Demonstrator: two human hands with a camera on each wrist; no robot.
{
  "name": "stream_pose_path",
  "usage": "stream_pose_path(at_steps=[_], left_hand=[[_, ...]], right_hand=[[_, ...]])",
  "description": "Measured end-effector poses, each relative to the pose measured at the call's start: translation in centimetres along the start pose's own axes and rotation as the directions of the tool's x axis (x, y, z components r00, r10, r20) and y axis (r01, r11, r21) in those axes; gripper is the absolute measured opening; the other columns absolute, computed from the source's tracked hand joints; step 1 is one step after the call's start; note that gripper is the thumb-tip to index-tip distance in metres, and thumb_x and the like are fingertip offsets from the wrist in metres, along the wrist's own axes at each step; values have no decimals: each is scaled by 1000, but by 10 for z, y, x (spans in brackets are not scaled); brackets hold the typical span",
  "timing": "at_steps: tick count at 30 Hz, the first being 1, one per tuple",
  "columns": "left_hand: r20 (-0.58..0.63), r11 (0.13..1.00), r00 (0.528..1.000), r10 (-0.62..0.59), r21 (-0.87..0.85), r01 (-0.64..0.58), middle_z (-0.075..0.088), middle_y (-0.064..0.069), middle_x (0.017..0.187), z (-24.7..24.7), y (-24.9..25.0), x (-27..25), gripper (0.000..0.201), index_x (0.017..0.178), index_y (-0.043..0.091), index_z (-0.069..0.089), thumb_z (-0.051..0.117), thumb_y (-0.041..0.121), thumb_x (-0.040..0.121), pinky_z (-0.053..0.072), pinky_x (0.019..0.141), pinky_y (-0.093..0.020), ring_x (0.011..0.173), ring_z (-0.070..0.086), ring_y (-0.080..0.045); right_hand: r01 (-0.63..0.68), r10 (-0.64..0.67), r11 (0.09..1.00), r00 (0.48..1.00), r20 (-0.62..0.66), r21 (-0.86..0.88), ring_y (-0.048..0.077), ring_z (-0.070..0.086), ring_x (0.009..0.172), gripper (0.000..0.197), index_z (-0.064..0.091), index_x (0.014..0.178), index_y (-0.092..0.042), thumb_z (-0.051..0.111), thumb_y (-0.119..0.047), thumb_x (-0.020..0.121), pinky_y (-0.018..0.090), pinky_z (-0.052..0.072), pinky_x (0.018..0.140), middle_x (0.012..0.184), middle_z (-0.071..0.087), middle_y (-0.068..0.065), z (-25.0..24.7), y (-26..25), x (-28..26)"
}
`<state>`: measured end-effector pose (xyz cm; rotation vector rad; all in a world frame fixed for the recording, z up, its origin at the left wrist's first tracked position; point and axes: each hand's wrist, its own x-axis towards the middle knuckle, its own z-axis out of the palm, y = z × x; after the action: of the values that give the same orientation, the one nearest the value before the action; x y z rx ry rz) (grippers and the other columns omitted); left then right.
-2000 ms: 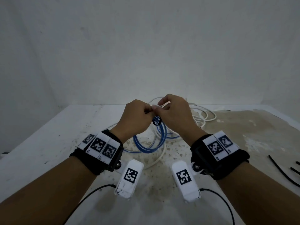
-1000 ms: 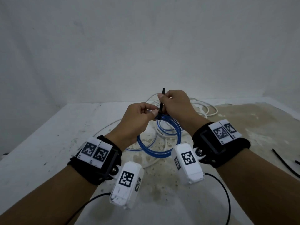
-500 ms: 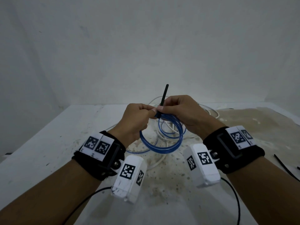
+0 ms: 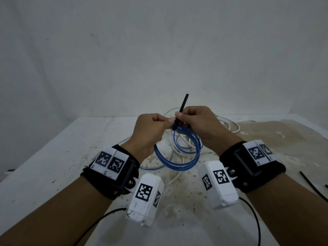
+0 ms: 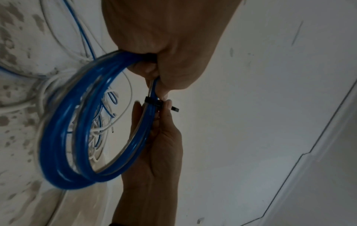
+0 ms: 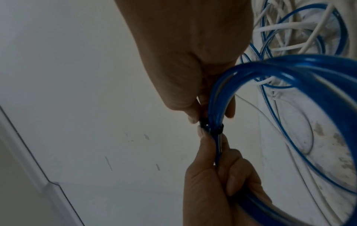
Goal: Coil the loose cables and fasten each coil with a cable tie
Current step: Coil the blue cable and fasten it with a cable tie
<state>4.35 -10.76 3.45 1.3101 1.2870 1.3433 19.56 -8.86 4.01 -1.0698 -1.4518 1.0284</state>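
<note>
Compared with two seconds ago, when both hands were bunched together over the blue coil [image 4: 177, 153] with no free strap showing, the black cable tie [image 4: 182, 107] now stands with a long tail projecting upward above the knuckles; that tail has lengthened progressively over the last second, which indicates the strap has been fed through its head and drawn up. The right hand [image 4: 198, 125] pinches the tie at its base, thumb and fingers closed on the strap. The left hand [image 4: 149, 132] is clenched round the bundled turns of the coil just beside the tie, holding them together. The left wrist view shows the tie's band [image 5: 152, 101] wrapped across the blue strands and lying close against them; whether it is fully cinched cannot be confirmed. The coil hangs in the air above the table [image 4: 53, 157], clear of the loose white and blue cables [image 4: 229, 125] lying tangled behind it. Spare ties [image 4: 312, 187] lie on the table at the right edge. Assessment: this coil is at or near fastened; the remaining loose cables are not yet coiled, so the task is only partly complete.
</note>
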Motion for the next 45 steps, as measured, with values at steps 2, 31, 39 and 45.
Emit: stream_pose_path(at_steps=[2, 31, 39, 45], left_hand=[[12, 998, 998, 54, 42, -54, 52, 13, 43, 1, 0, -1, 23, 85, -5, 68, 71, 17, 90, 29, 37, -14, 34, 35, -2], [153, 909, 965, 212, 333, -252, 76, -1, 85, 3, -1, -1, 7, 88, 11, 76, 71, 16, 88, 56, 89, -38, 86, 71, -16], [190, 904, 935, 300, 257, -342, 75, -1, 93, 2, -6, -6, 19, 104, 9, 72, 74, 6, 85, 55, 81, -21, 86, 72, -10], [113, 919, 939, 325, 196, -342, 75, 4, 78, 9, -2, -6, 14, 91, 11, 76, 70, 23, 91, 52, 73, -19, 74, 70, -5]], right_hand=[[5, -5, 1000, 1000, 1, 8, 22, 67, 62, 22, 66, 81, 6, 68, -13, 93, 36, 60, 65, 72, 69, 18, 2, 0, 0], [86, -208, 866, 958, -199, -492, 27, 63, 68, 30, 67, 71, -2, 64, -23, 92, 41, 55, 68, 65, 64, 9, 13, 11, 17], [130, -213, 923, 956, -201, -362, 20, 57, 59, 30, 66, 69, -7, 64, -23, 94, 39, 53, 64, 66, 66, 12, 9, 7, 15], [162, -201, 956, 969, -143, -246, 22, 57, 57, 31, 64, 69, -6, 63, -21, 95, 42, 56, 55, 62, 60, 12, 5, 5, 13]])
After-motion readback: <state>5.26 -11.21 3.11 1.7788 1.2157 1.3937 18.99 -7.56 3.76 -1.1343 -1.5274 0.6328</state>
